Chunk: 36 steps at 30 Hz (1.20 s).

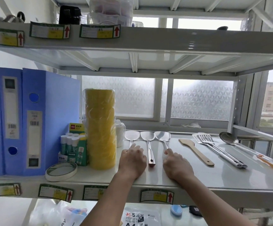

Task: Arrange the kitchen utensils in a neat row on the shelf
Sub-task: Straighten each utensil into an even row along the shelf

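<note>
Three steel spatulas lie side by side on the white shelf [197,175], blades toward the window. My left hand [132,162] lies palm down over the handle of the left spatula [132,136], hiding the handle. The middle spatula [147,136] lies free between my hands, its handle end near the shelf's front. My right hand [176,165] has curled fingers pinching the handle of the right spatula [162,137]. Further right lie a wooden spatula [196,151], a pair of slotted steel turners [214,148] and a steel ladle [230,138], all slanting to the right.
A wrapped stack of yellow tape rolls [100,128] stands just left of the spatulas. Glue sticks [72,144], a white tape ring [61,171] and blue binders [34,121] fill the left. The upper shelf [148,41] hangs overhead. A frosted window is behind.
</note>
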{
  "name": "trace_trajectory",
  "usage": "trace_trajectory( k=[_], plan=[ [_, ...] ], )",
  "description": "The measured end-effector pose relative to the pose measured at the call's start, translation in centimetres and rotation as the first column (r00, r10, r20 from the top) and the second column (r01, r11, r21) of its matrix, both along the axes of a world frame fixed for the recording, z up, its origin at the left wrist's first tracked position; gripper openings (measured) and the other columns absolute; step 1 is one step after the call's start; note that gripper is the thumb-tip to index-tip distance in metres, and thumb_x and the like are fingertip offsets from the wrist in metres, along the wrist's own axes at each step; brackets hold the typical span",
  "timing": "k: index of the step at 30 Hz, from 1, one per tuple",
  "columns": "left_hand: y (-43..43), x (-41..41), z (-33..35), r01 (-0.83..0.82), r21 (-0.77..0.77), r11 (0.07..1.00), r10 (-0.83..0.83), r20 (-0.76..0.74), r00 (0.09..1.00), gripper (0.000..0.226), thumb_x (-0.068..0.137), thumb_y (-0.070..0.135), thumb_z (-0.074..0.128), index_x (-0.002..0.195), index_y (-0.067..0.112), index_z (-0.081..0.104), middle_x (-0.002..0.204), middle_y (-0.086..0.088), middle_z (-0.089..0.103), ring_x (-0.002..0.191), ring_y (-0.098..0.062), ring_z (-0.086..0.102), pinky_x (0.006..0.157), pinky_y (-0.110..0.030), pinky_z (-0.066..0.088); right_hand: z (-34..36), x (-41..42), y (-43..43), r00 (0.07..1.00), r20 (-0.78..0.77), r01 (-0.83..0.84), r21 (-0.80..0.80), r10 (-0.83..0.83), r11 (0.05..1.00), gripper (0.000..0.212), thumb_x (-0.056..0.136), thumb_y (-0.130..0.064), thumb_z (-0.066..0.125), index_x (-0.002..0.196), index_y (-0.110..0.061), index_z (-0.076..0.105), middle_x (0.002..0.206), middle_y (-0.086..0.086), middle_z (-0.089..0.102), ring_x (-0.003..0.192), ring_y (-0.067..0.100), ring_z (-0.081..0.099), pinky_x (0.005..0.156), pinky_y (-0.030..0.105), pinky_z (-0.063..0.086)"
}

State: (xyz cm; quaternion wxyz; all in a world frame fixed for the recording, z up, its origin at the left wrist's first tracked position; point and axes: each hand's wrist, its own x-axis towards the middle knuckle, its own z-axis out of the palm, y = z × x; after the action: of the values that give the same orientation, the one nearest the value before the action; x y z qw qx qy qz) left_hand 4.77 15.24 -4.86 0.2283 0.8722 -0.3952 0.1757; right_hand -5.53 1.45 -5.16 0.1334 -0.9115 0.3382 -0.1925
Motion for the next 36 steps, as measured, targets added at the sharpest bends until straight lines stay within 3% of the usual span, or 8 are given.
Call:
trace_trajectory(
  k=[4, 8, 11, 15, 18, 20, 27, 36],
  plan=[
    [0.2, 0.0, 0.2, -0.106, 0.082, 0.991, 0.113, -0.092, 0.989, 0.039, 0.094, 0.012, 0.034, 0.117, 0.007, 0.066, 0.134, -0.005, 0.057, 0.131, -0.024, 0.046, 0.106, -0.043, 0.038, 0.1, -0.3, 0.3, 1.0, 0.003, 0.003, -0.006, -0.003, 1.0, 0.042, 0.097, -0.024, 0.03, 0.136, -0.023, 0.045, 0.131, 0.015, 0.06, 0.122, 0.033, 0.053, 0.1, 0.044, 0.038],
    [0.5, -0.6, 0.6, -0.106, 0.004, 0.994, 0.105, -0.218, 0.97, 0.041, 0.091, -0.001, 0.032, 0.121, 0.001, 0.06, 0.138, -0.011, 0.055, 0.126, -0.03, 0.05, 0.106, -0.041, 0.041, 0.1, -0.4, 0.4, 1.0, 0.009, 0.006, -0.023, -0.006, 1.0, 0.042, 0.096, -0.023, 0.032, 0.136, -0.021, 0.046, 0.13, 0.016, 0.059, 0.121, 0.034, 0.053, 0.099, 0.044, 0.039],
    [0.6, -0.7, 0.6, -0.111, -0.019, 0.994, 0.102, -0.259, 0.96, 0.045, 0.092, -0.001, 0.031, 0.13, 0.001, 0.056, 0.145, -0.011, 0.052, 0.13, -0.03, 0.048, 0.108, -0.041, 0.041, -0.1, -0.3, 0.3, 1.0, 0.006, -0.015, -0.035, 0.015, 0.999, 0.046, 0.099, -0.033, 0.034, 0.143, -0.025, 0.043, 0.149, 0.016, 0.044, 0.136, 0.035, 0.043, 0.107, 0.047, 0.038],
    [0.7, -0.8, 0.8, -0.116, -0.026, 0.993, 0.105, -0.277, 0.955, 0.047, 0.094, 0.0, 0.031, 0.135, 0.002, 0.052, 0.149, -0.011, 0.049, 0.134, -0.029, 0.046, 0.11, -0.041, 0.04, 0.3, -0.1, 0.8, 0.972, 0.104, -0.188, -0.194, 0.211, 0.963, 0.046, 0.103, -0.044, 0.037, 0.146, -0.032, 0.045, 0.168, 0.01, 0.022, 0.156, 0.029, 0.017, 0.121, 0.046, 0.024],
    [0.7, -0.7, 0.8, -0.112, -0.03, 0.993, 0.097, -0.309, 0.946, 0.049, 0.092, 0.001, 0.032, 0.137, 0.003, 0.051, 0.152, -0.011, 0.047, 0.138, -0.029, 0.043, 0.111, -0.041, 0.04, 0.8, 0.0, 1.8, 0.907, 0.097, -0.369, -0.287, 0.41, 0.884, 0.043, 0.104, -0.037, 0.041, 0.145, -0.024, 0.05, 0.165, 0.009, 0.031, 0.156, 0.021, 0.02, 0.124, 0.037, 0.021],
    [0.7, -0.5, 0.7, -0.106, -0.027, 0.994, 0.092, -0.321, 0.943, 0.048, 0.093, 0.004, 0.034, 0.138, 0.004, 0.051, 0.152, -0.011, 0.046, 0.138, -0.029, 0.043, 0.111, -0.042, 0.04, 0.7, 0.7, 2.9, 0.88, 0.084, -0.437, -0.241, 0.467, 0.867, 0.044, 0.104, -0.034, 0.042, 0.146, -0.02, 0.048, 0.164, 0.011, 0.033, 0.155, 0.021, 0.024, 0.124, 0.036, 0.025],
    [0.8, -0.3, 0.8, -0.103, -0.037, 0.994, 0.085, -0.334, 0.939, 0.037, 0.095, 0.017, 0.049, 0.128, 0.001, 0.055, 0.141, -0.015, 0.052, 0.131, -0.032, 0.049, 0.105, -0.044, 0.043, 0.5, 3.4, 5.3, 0.958, 0.053, -0.286, 0.082, 0.282, 0.955, 0.056, 0.095, -0.017, 0.04, 0.151, -0.007, 0.036, 0.161, 0.025, 0.029, 0.146, 0.036, 0.035, 0.115, 0.045, 0.035],
    [0.8, -0.8, 1.3, -0.135, -0.066, 0.989, 0.104, -0.344, 0.933, 0.034, 0.095, 0.014, 0.046, 0.125, 0.0, 0.055, 0.135, -0.017, 0.055, 0.128, -0.035, 0.052, 0.104, -0.044, 0.044, -1.0, 4.5, 3.9, 0.963, -0.167, -0.227, -0.077, 0.212, 0.971, 0.071, 0.079, -0.033, 0.019, 0.14, -0.012, 0.048, 0.152, 0.014, 0.046, 0.14, 0.036, 0.04, 0.111, 0.05, 0.03]
  ],
)
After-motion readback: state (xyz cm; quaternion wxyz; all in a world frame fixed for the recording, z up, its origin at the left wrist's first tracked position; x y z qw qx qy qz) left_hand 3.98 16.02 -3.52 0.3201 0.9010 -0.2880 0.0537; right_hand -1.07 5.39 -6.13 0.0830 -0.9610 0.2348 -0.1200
